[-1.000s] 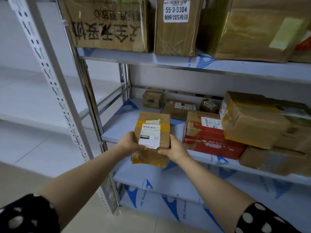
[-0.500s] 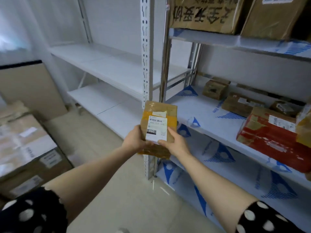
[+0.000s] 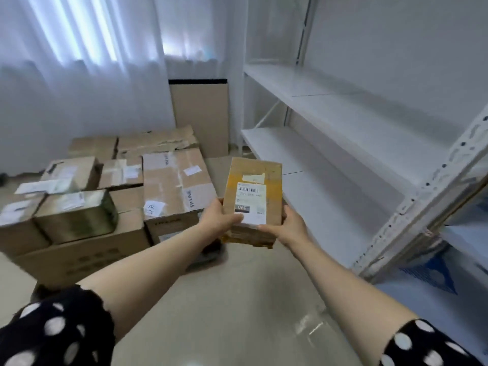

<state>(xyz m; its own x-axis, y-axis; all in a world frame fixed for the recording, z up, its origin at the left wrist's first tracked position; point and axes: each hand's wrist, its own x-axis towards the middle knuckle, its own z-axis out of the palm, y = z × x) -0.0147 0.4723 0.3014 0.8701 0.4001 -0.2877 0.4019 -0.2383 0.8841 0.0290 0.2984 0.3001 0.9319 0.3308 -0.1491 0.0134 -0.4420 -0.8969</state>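
Note:
A small cardboard parcel [image 3: 253,178] with yellow tape and a white barcode label marked 060 is held in front of me, above the floor. My left hand [image 3: 220,220] grips its lower left edge, thumb on top near the label. My right hand [image 3: 291,228] grips its lower right corner, thumb on the near edge. The parcel's underside is hidden.
A pile of several cardboard boxes [image 3: 174,188] stands on the floor at the left, below a curtained window. A flat board [image 3: 200,114] leans on the wall. White shelving [image 3: 343,133] runs along the right, with a perforated post [image 3: 433,188] near me.
The view has swung left, away from the stocked shelves to the box pile and bare white shelves. Both hands still hold the parcel the same way.

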